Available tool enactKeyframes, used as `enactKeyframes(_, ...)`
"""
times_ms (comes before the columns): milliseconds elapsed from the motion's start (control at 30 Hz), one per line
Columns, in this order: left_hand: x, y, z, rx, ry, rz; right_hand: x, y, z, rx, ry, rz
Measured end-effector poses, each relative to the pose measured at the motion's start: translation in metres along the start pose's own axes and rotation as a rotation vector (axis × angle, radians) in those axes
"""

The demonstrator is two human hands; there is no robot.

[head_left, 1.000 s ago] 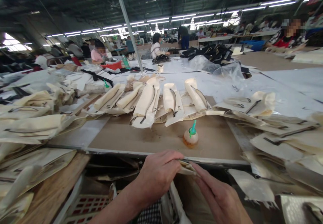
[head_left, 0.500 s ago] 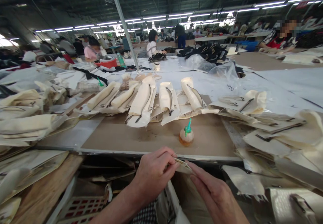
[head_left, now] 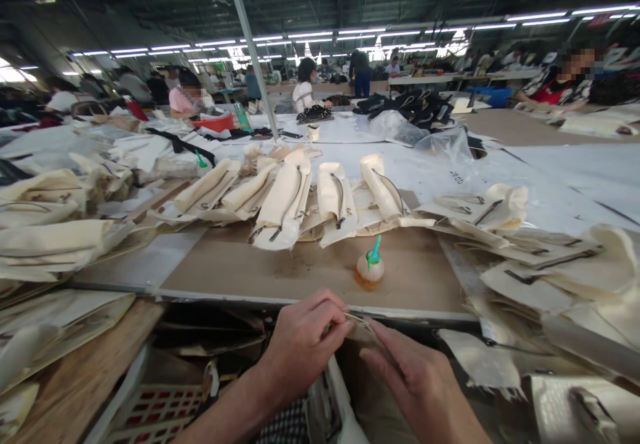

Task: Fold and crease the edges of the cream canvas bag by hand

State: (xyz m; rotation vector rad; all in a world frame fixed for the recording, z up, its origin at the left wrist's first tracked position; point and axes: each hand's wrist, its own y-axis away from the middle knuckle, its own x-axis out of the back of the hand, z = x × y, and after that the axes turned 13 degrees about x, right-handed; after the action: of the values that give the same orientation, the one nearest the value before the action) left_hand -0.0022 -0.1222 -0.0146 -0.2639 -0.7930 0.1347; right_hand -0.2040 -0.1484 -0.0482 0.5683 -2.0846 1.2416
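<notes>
My left hand [head_left: 307,334] is closed, thumb and fingers pinching the layered edge of a cream fabric piece [head_left: 359,322] just in front of the table's edge. On the other side, my right hand [head_left: 415,371] has its fingers along the same edge and its thumb lower down; the fabric runs between them. Most of the piece hangs below and is partly hidden by my hands. Beyond them on the brown board stands a small round bottle [head_left: 369,272] with a green nozzle. Behind it lies a row of cream fabric pieces with dark zippers [head_left: 283,197].
Stacks of cream zippered pieces lie to the right [head_left: 555,264] and left [head_left: 55,247]. A white plastic basket [head_left: 160,404] is below at left, by a wooden plank [head_left: 95,377]. A metal pole [head_left: 253,51] rises from the table. Several people work farther back.
My right thumb has come down and away from the fabric edge, opening a gap below the fingers. My left hand keeps its pinch almost unmoved.
</notes>
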Motion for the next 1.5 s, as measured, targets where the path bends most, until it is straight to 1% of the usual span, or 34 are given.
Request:
enactKeyframes(167, 0.001, 0.001, -0.003, 0.012, 0.029, -0.019, -0.002, 0.001, 0.005, 0.03, 0.055, -0.017)
enactKeyframes(300, -0.001, 0.002, -0.005, 0.011, 0.03, -0.009, -0.001, 0.003, 0.009, 0.014, 0.05, -0.054)
enactKeyframes(400, -0.003, 0.002, -0.006, 0.011, 0.03, 0.006, -0.001, 0.004, 0.01, 0.032, 0.074, -0.063)
enactKeyframes(500, -0.003, 0.002, -0.004, 0.008, 0.024, 0.02, -0.001, 0.0, 0.008, 0.045, 0.089, -0.076)
enactKeyframes(667, -0.004, 0.004, 0.0, 0.023, 0.01, 0.037, -0.001, -0.011, -0.004, 0.026, 0.156, -0.004)
enactKeyframes(867, -0.002, 0.005, 0.001, 0.026, 0.01, 0.039, -0.003, -0.014, -0.009, 0.073, 0.35, -0.025)
enactKeyframes(967, -0.003, 0.006, 0.001, 0.013, 0.014, 0.042, -0.002, -0.013, -0.007, 0.094, 0.393, -0.027)
enactKeyframes(1233, -0.009, 0.006, 0.002, 0.027, 0.012, 0.048, -0.004, -0.011, 0.001, 0.084, 0.343, -0.042)
enactKeyframes(1500, -0.007, 0.006, 0.002, 0.005, 0.021, 0.047, -0.01, -0.01, 0.003, 0.125, 0.272, 0.016)
